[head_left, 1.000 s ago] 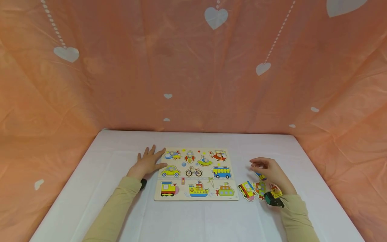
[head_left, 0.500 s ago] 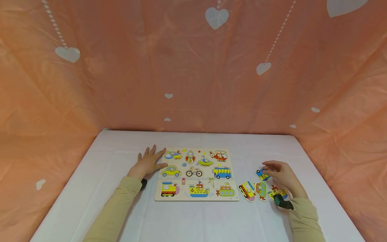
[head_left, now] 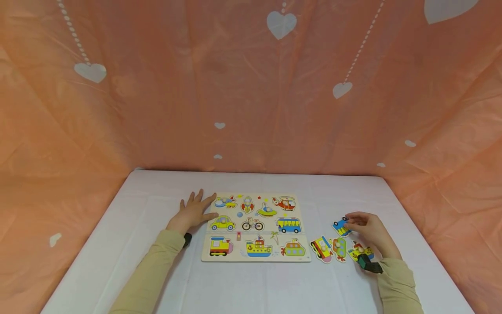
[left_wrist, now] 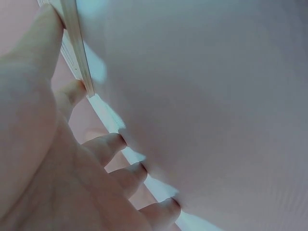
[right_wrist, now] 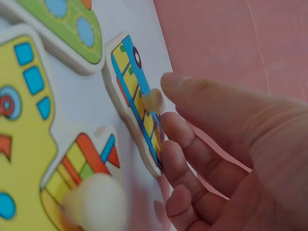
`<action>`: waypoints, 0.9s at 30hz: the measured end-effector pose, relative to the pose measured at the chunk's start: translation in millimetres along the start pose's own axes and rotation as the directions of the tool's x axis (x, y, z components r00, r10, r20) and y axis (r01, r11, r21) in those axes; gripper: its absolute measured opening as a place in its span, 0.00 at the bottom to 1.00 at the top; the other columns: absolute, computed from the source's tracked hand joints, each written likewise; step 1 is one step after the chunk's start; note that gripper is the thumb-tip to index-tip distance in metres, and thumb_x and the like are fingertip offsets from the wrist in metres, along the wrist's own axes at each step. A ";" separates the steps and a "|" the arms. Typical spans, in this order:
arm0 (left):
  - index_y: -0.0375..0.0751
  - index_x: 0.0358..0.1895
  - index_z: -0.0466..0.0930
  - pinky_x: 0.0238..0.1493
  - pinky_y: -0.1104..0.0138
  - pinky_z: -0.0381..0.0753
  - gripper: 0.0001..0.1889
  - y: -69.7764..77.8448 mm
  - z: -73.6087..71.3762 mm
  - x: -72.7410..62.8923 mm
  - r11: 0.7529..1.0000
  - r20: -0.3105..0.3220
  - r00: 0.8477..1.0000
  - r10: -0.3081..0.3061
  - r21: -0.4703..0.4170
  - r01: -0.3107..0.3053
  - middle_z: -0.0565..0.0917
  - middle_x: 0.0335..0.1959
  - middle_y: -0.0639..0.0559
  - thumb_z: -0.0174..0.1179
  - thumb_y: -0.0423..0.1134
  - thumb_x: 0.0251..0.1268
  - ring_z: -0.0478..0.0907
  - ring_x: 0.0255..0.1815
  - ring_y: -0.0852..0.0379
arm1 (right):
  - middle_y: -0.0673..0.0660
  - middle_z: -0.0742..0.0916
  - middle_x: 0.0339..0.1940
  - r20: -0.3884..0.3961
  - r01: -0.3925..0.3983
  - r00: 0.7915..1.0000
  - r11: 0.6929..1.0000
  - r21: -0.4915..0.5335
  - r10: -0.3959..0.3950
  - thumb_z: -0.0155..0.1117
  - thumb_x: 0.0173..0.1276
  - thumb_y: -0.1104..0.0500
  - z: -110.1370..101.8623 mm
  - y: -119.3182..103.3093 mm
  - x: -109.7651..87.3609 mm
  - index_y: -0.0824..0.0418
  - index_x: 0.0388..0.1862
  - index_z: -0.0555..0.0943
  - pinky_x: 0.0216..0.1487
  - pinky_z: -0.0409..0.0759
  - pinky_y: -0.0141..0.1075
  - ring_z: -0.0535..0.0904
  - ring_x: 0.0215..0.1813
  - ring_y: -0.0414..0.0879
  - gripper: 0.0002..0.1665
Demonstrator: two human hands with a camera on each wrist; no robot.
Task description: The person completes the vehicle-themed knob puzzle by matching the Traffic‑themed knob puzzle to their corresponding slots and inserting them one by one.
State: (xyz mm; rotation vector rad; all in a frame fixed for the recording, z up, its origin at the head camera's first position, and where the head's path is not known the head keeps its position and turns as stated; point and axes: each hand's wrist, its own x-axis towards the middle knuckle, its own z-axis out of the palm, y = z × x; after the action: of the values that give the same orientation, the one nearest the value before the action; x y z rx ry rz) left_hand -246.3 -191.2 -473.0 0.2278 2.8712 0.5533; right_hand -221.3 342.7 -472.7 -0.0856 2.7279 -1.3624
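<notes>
My left hand (head_left: pixel 191 216) rests with fingers spread at the left edge of a wooden peg puzzle board (head_left: pixel 251 258); in the left wrist view its thumb and a fingertip touch the board's side. At right, my right hand (head_left: pixel 368 229) is at a blue-and-yellow bus piece (head_left: pixel 340 227). In the right wrist view, its thumb and fingertips are right beside the bus's round wooden knob (right_wrist: pixel 153 101), with a gap between thumb and forefinger. A train piece (head_left: pixel 320 249), a submarine piece (head_left: pixel 338 248) and a ship piece (head_left: pixel 361 252), partly behind the wrist, lie nearby.
Knobbed pieces, among them a car (head_left: pixel 222 223), a bicycle (head_left: pixel 252 224) and a helicopter (head_left: pixel 284 203), sit in the board. Its bus picture (head_left: pixel 288 225) bears no knob. The white table (head_left: pixel 251 288) meets a peach curtain (head_left: pixel 251 144) with hearts behind.
My right hand has moved right from beside the board, over the loose pieces, and its fingertips have come in to the bus piece's knob. My left hand stays at the board's edge.
</notes>
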 end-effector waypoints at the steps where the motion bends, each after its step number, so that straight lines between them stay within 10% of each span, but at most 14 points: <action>1: 0.48 0.75 0.56 0.64 0.31 0.35 0.41 -0.3 0.5 0.1 1.000 0.000 1.000 -0.002 0.000 0.002 0.44 0.74 0.30 0.59 0.60 0.62 0.36 0.72 0.26 | 0.59 0.84 0.39 -0.001 -0.004 1.000 1.000 0.001 0.004 0.70 0.62 0.58 0.2 0.0 0.2 0.71 0.53 0.78 0.38 0.75 0.27 0.77 0.38 0.45 0.25; 27: 0.48 0.75 0.55 0.64 0.32 0.34 0.41 3.8 -2.1 -2.6 1.000 0.004 1.000 -0.019 -0.009 0.020 0.44 0.75 0.30 0.60 0.58 0.62 0.35 0.72 0.26 | 0.56 0.82 0.32 -0.053 -0.136 0.990 0.981 -0.137 0.130 0.74 0.57 0.54 5.3 -8.1 -1.3 0.69 0.39 0.81 0.32 0.72 0.34 0.73 0.37 0.50 0.20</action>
State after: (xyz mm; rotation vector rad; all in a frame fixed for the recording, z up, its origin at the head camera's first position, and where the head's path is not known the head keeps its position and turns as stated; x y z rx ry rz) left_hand -243.9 -188.9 -469.2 0.1991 2.8631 0.5613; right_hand -219.4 333.7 -469.3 0.1165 2.8050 -1.1514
